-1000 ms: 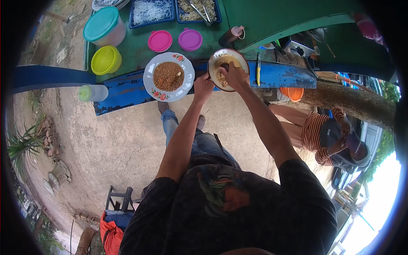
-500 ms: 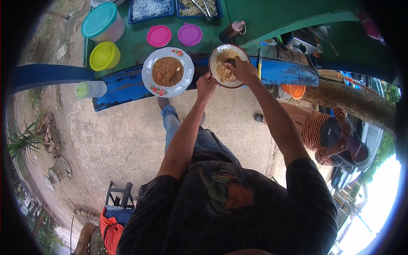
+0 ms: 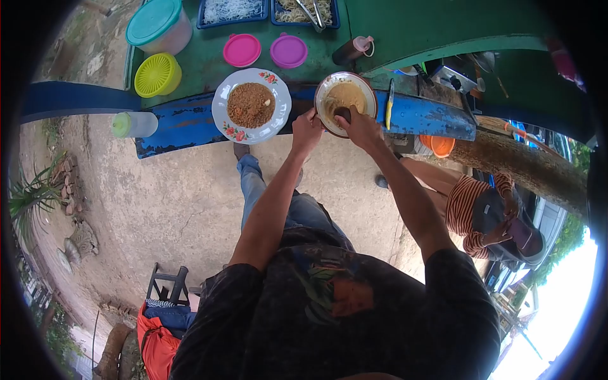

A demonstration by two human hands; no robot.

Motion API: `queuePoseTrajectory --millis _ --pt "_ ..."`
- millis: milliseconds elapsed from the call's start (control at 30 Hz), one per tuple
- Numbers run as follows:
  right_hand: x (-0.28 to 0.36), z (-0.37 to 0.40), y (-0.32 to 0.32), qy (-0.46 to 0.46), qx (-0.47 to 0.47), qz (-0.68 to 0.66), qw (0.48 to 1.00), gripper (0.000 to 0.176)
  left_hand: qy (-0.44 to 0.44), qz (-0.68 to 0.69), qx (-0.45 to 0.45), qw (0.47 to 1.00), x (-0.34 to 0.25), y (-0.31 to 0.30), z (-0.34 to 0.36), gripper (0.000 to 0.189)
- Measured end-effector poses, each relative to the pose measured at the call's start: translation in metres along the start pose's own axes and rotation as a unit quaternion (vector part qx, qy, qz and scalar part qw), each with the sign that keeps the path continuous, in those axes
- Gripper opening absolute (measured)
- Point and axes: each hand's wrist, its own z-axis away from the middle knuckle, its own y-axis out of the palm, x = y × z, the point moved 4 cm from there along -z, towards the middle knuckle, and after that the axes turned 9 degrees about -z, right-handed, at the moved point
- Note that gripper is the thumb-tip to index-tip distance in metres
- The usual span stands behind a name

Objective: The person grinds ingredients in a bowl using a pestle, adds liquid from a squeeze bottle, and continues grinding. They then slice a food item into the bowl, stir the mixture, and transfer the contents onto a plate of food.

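Observation:
A brown-rimmed white bowl [image 3: 321,87] sits at the front edge of the counter, with a tan, lumpy paste [image 3: 346,94] inside. My left hand [image 3: 307,131] is closed on the bowl's near left rim. In my right hand [image 3: 365,131] is a dark, round-ended pestle [image 3: 342,114], pressed into the paste near the bowl's near side; part of it is hidden by my fingers. Left of the bowl stands a scalloped white plate [image 3: 280,104] with red flowers, bearing brown crumbly ground food [image 3: 249,106]. A yellow-handled knife [image 3: 389,104] lies right of the bowl.
Pink [image 3: 242,50] and purple lids [image 3: 289,50], a sauce bottle [image 3: 353,50] and blue trays [image 3: 266,19] of noodles and sprouts, with tongs [image 3: 315,16], lie farther back. Tubs [image 3: 157,75] and a pale bottle [image 3: 135,125] are left. A person in stripes [image 3: 472,206] sits at right.
My right hand has brought the pestle from the bowl's upper middle down toward its near side. The paste looks smoother and more spread. My left hand keeps its hold on the rim.

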Motion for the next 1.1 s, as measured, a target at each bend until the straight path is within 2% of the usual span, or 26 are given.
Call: queuePoseTrajectory --millis 33,100,167,233,267,300,367,400,433,467,533,567,633,667,700,767,833,900,933,1000,1033,1067,1100 --pt "0.010 -0.012 -0.007 0.000 -0.001 -0.002 1.000 0.064 0.001 -0.002 0.000 1.000 -0.006 -0.004 -0.006 0.030" --pt "0.011 -0.023 -0.012 0.102 -0.006 -0.061 0.993 0.068 0.016 -0.059 0.024 0.998 -0.006 -0.001 0.001 0.031" --pt "0.015 -0.012 -0.005 0.067 -0.011 -0.068 0.995 0.070 0.021 -0.068 0.025 0.997 -0.009 -0.001 -0.007 0.030" --pt "0.016 -0.001 0.002 0.032 -0.063 -0.053 0.996 0.066 0.033 -0.031 -0.035 0.998 0.000 0.002 -0.004 0.029" --pt "0.014 -0.016 -0.007 0.100 -0.040 -0.078 0.991 0.066 0.022 -0.010 -0.021 0.999 0.000 0.004 -0.001 0.032" --pt "0.020 -0.024 -0.020 0.117 -0.009 -0.090 0.989 0.068 0.014 -0.013 -0.010 1.000 0.009 0.012 0.016 0.032" --pt "0.017 -0.015 -0.013 0.096 0.008 -0.091 0.991 0.067 0.041 -0.084 -0.024 0.995 0.016 0.024 0.016 0.038" --pt "0.010 -0.007 -0.001 0.067 -0.039 -0.090 0.993 0.067 0.083 -0.027 -0.062 0.994 0.013 0.026 0.016 0.042" --pt "0.014 0.010 0.002 0.044 -0.080 -0.090 0.992 0.068 0.090 -0.030 -0.058 0.994 0.008 0.020 0.008 0.042" --pt "0.009 0.002 0.000 0.081 -0.019 -0.121 0.989 0.069 0.080 -0.054 -0.042 0.995 0.005 0.016 0.002 0.040" --pt "0.008 -0.023 -0.011 0.110 -0.011 -0.132 0.985 0.070 0.051 -0.118 0.002 0.992 -0.009 0.004 -0.007 0.032" --pt "0.010 -0.029 -0.013 0.128 -0.002 -0.145 0.981 0.072 0.070 -0.089 -0.037 0.993 -0.016 -0.004 -0.008 0.026" --pt "0.020 -0.001 0.004 0.078 -0.039 -0.103 0.991 0.063 0.035 -0.049 -0.099 0.993 0.000 -0.004 0.001 0.026" --pt "0.022 -0.004 -0.003 0.092 -0.044 -0.114 0.988 0.063 0.089 -0.047 -0.104 0.989 0.015 0.011 0.005 0.026" --pt "0.024 -0.004 -0.010 0.108 -0.047 -0.127 0.985 0.063 0.090 -0.048 -0.104 0.989 0.005 0.009 0.001 0.026" --pt "0.023 -0.027 -0.017 0.125 -0.028 -0.130 0.983 0.063 0.020 -0.046 -0.047 0.998 -0.010 0.004 0.009 0.023" --pt "0.028 -0.009 -0.011 0.099 -0.023 -0.127 0.987 0.061 0.030 -0.060 -0.049 0.997 0.003 -0.003 -0.007 0.024" --pt "0.031 0.004 -0.004 0.082 -0.035 -0.098 0.991 0.058 0.074 -0.078 -0.125 0.986 0.019 0.006 0.001 0.026" --pt "0.029 -0.010 -0.011 0.109 -0.038 -0.131 0.985 0.059 0.038 0.049 -0.129 0.990 0.015 0.019 0.021 0.026" --pt "0.030 -0.017 -0.016 0.101 -0.021 -0.125 0.987 0.060 0.054 -0.012 -0.115 0.992 0.024 0.014 0.007 0.027" --pt "0.033 -0.021 -0.015 0.090 -0.008 -0.116 0.989 0.061 0.073 -0.069 -0.101 0.990 0.005 0.003 0.004 0.028" --pt "0.033 -0.010 -0.008 0.081 0.007 -0.097 0.992 0.060 -0.003 -0.062 -0.047 0.997 -0.005 -0.009 0.005 0.026" --pt "0.035 -0.014 -0.013 0.075 0.008 -0.096 0.993 0.060 -0.003 -0.062 -0.053 0.997 -0.004 -0.013 -0.002 0.026"
